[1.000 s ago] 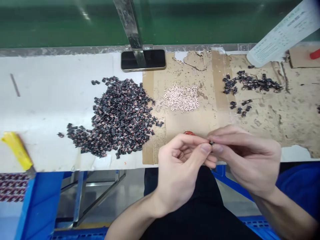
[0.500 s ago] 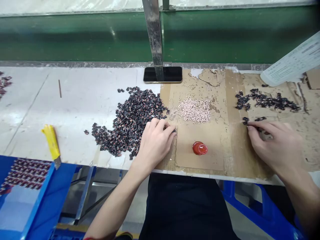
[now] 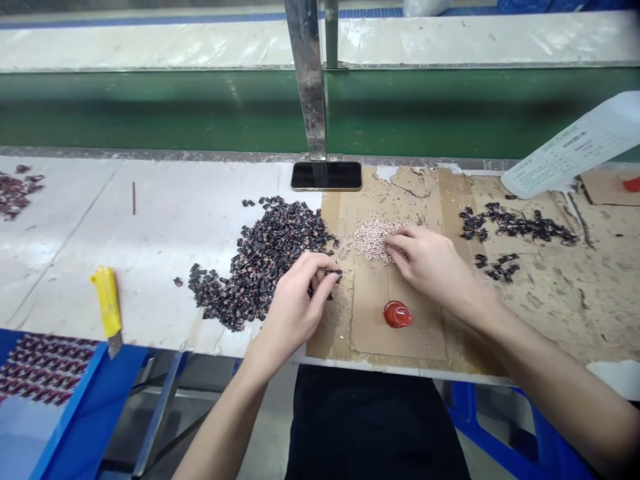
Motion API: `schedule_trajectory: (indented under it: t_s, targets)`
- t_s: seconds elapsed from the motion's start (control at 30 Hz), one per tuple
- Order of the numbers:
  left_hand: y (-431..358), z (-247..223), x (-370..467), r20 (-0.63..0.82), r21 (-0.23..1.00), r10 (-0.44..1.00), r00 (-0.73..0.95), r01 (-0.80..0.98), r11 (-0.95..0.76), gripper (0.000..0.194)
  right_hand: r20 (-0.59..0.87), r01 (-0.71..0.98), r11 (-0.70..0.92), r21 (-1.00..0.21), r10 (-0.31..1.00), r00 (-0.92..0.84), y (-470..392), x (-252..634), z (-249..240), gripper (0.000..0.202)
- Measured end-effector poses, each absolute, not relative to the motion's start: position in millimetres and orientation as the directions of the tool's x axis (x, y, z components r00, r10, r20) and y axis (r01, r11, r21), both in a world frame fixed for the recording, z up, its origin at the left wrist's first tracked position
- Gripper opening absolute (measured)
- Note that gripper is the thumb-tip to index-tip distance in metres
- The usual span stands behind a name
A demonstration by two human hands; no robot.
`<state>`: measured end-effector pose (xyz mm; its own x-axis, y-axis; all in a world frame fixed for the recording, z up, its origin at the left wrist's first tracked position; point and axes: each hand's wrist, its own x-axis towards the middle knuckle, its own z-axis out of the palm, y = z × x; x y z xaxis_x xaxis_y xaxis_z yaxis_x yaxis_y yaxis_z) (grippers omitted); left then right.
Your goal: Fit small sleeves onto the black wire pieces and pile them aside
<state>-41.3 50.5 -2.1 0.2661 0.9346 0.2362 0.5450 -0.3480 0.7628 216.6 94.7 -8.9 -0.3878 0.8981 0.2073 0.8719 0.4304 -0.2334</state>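
My left hand [image 3: 299, 303] pinches a small black part [image 3: 334, 272] between thumb and fingertips, at the right edge of a big pile of small black parts [image 3: 280, 247]. Over the right side of a heap of tiny pinkish-beige pieces [image 3: 370, 237], the fingertips of my right hand [image 3: 427, 260] are pressed together. Whatever they hold is too small to make out. A small round dish of glossy red [image 3: 398, 314] sits on the cardboard sheet [image 3: 395, 343] in front of me, between and below my hands.
A phone [image 3: 327, 176] lies at the foot of a metal post [image 3: 310, 87]. Smaller groups of black parts [image 3: 530, 223] are at right, near a tilted white bottle [image 3: 565, 150]. A yellow utility knife [image 3: 107, 303] rests at the left front edge, above a blue tray [image 3: 75, 407].
My right hand has moved left from the black parts at right to the beige heap, leaving several black parts there. My left hand has turned and lifts a black part at the pile's edge.
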Motion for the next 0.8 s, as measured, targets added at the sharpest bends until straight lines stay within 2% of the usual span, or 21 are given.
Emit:
schedule_trajectory:
  t_s: [0.03,0.1,0.17,0.23,0.33,0.4,0.47,0.53,0.63,0.7,0.8]
  targets:
    - [47.7,0.5,-40.2,0.200,0.853,0.959,0.200,0.446,-0.271,0.008,0.209,0.872,0.428,-0.236,0.899,-0.385,95.1,216.9,-9.9,0.025]
    - [42.4,4.9,-36.3,0.123,0.959,0.988,0.089,0.247,-0.142,0.006,0.223,0.871,0.422,-0.250,0.901,-0.373,95.7,217.8,-11.3,0.026]
    - [38.7,7.7,-31.3,0.045,0.995,0.999,0.015,0.092,-0.046,0.014,0.245,0.867,0.416,-0.275,0.902,-0.355,96.1,218.3,-11.1,0.026]
    - [37.3,8.4,-27.1,-0.010,1.000,1.000,-0.029,0.013,0.010,0.018,0.272,0.860,0.408,-0.307,0.903,-0.332,96.4,218.8,-9.4,0.025]
    - [37.6,6.0,-24.1,-0.051,0.997,0.995,-0.080,-0.057,0.047,0.012,0.315,0.838,0.385,-0.386,0.909,-0.272,96.0,220.3,-6.6,0.022]
    - [38.0,3.7,-23.4,-0.037,0.993,0.995,-0.094,-0.116,0.026,0.008,0.335,0.818,0.365,-0.444,0.915,-0.226,95.5,221.7,-5.8,0.020]
    - [37.7,2.3,-22.3,0.004,0.988,0.993,-0.121,-0.153,-0.022,0.013,0.340,0.801,0.343,-0.490,0.922,-0.186,94.8,222.8,-6.1,0.020]
    - [36.8,2.6,-19.9,0.023,0.989,0.985,-0.170,-0.139,-0.047,0.019,0.338,0.787,0.317,-0.529,0.930,-0.148,94.0,223.1,-7.1,0.021]
    - [35.3,5.2,-14.3,-0.007,0.993,0.979,-0.206,-0.119,-0.018,0.009,0.332,0.758,0.280,-0.589,0.939,-0.090,93.3,222.2,-8.8,0.020]
    - [34.7,7.2,-10.4,-0.021,0.993,0.980,-0.196,-0.117,-0.002,0.024,0.310,0.702,0.242,-0.670,0.950,-0.032,93.3,221.9,-9.5,0.017]
    - [35.4,10.2,-4.1,0.000,0.996,0.987,-0.158,-0.086,-0.014,0.016,0.244,0.562,0.160,-0.811,0.967,0.077,94.5,223.7,-9.7,0.012]
